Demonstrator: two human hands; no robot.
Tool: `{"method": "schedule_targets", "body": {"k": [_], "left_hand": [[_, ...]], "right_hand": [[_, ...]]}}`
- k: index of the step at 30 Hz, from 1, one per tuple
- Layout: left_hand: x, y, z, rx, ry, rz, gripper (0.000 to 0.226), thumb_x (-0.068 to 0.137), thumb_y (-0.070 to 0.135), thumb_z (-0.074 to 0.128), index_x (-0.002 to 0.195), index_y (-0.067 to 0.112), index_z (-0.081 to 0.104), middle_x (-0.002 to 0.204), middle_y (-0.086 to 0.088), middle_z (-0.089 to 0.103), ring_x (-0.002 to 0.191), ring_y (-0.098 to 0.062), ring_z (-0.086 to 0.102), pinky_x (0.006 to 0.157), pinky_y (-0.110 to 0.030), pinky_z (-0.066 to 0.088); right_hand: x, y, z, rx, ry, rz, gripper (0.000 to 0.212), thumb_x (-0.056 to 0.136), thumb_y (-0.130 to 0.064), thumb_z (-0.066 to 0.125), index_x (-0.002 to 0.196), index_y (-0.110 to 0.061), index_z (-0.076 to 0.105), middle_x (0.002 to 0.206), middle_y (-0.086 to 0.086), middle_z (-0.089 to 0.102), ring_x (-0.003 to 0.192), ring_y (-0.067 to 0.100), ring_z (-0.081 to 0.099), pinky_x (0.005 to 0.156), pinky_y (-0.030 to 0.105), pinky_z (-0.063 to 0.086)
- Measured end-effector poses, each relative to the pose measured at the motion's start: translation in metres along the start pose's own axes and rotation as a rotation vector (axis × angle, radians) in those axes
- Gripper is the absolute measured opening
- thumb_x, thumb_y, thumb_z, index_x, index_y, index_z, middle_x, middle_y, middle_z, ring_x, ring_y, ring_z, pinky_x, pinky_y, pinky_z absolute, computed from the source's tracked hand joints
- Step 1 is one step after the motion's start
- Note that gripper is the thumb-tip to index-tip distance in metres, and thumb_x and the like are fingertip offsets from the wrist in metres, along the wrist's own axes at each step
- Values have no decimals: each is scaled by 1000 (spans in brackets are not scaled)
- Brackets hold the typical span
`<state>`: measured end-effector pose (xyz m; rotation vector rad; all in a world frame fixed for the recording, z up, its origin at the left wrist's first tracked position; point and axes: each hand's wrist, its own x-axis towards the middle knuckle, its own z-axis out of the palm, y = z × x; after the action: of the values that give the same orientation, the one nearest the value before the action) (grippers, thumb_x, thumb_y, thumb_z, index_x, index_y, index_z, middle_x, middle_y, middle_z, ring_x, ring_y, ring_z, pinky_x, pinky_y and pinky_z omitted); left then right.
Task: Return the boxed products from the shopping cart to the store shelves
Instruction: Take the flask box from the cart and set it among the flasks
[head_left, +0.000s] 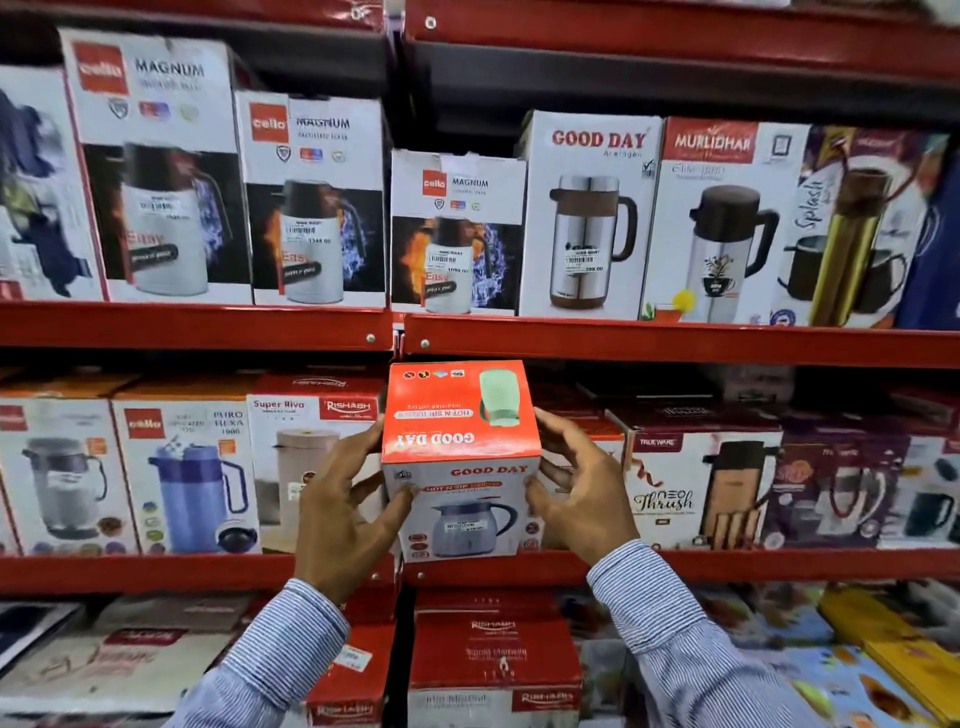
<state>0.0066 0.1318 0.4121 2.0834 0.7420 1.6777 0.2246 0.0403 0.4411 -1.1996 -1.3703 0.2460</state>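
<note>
A Good Day kettle box (460, 457), red on top and white in front with a blue kettle picture, is held at the front of the middle red shelf (727, 564). My left hand (343, 504) grips its left side, thumb on the front face. My right hand (579, 493) grips its right side. The box's lower edge is level with the shelf lip; I cannot tell whether it rests on the shelf. No shopping cart is in view.
The upper shelf (675, 345) carries Cello Magnum boxes (317, 202), a Good Day flask box (589, 218) and a Murlidhar box (727, 223). Beside the held box stand a Rishabh box (311, 415) on the left and a Trueware box (696, 488) on the right. Red Rishabh boxes (493, 660) lie below.
</note>
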Motion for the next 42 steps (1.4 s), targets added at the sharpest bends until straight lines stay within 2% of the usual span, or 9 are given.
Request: {"method": "schedule_targets", "body": {"k": [5, 14, 18, 26, 28, 30, 36, 40, 42], "left_hand": [[8, -10, 2, -13, -4, 17, 67, 78, 18, 77, 137, 28, 47, 131, 2, 55, 122, -12, 55, 84, -5, 50], [9, -16, 2, -74, -10, 65, 64, 80, 12, 76, 138, 18, 49, 128, 1, 55, 122, -4, 55, 86, -14, 54], [10, -20, 2, -73, -7, 77, 61, 79, 13, 76, 135, 15, 52, 128, -1, 56, 123, -9, 56, 89, -19, 55], [6, -40, 10, -79, -66, -2, 60, 83, 10, 72, 138, 17, 49, 131, 1, 55, 126, -3, 52, 89, -26, 58], [11, -37, 13, -71, -55, -26, 60, 84, 6, 71, 139, 18, 48, 130, 2, 56, 121, 5, 53, 89, -22, 57], [19, -33, 16, -40, -29, -57, 61, 86, 4, 68, 141, 18, 45, 126, 4, 57, 111, 11, 56, 88, -22, 57], [39, -33, 22, 79, -121, -36, 51, 92, 6, 59, 134, 29, 43, 118, 0, 66, 106, -15, 68, 82, -31, 61], [51, -31, 28, 214, -128, -43, 49, 93, 7, 58, 137, 26, 45, 115, -5, 71, 91, -13, 69, 70, -9, 55], [57, -28, 31, 265, -142, -60, 52, 93, 5, 55, 140, 24, 43, 111, -9, 73, 83, -14, 68, 71, -12, 53]], "right_hand": [[10, 5, 2, -4, 10, 0, 64, 79, -2, 71, 133, -30, 51, 129, -11, 61, 117, -2, 58, 93, 29, 55], [6, 13, 5, 69, 30, 0, 62, 80, -2, 71, 133, -30, 52, 129, -9, 62, 118, 9, 61, 94, 41, 56], [5, 19, 8, 78, 45, -3, 61, 80, -2, 72, 132, -28, 52, 129, -10, 63, 122, 8, 58, 98, 39, 53], [7, 39, 18, 12, 33, 84, 63, 80, -1, 71, 132, -30, 51, 132, -5, 61, 113, -6, 60, 92, 24, 54], [13, 37, 19, -13, 32, 74, 62, 81, 1, 68, 133, -27, 51, 130, -4, 61, 110, -13, 58, 92, 19, 53], [22, 35, 22, -39, 18, 74, 62, 81, 0, 67, 135, -26, 50, 132, -1, 60, 113, -6, 59, 93, 16, 51], [44, 35, 24, -137, -16, 105, 67, 81, 0, 64, 136, -33, 42, 139, 1, 55, 130, 11, 50, 105, 33, 47], [61, 41, 28, -326, -39, 128, 66, 82, -2, 62, 129, -44, 40, 124, 6, 60, 113, 18, 61, 95, 37, 55], [68, 41, 29, -402, -62, 157, 67, 83, -4, 60, 131, -44, 37, 119, 7, 61, 102, 17, 64, 90, 39, 58]]}}
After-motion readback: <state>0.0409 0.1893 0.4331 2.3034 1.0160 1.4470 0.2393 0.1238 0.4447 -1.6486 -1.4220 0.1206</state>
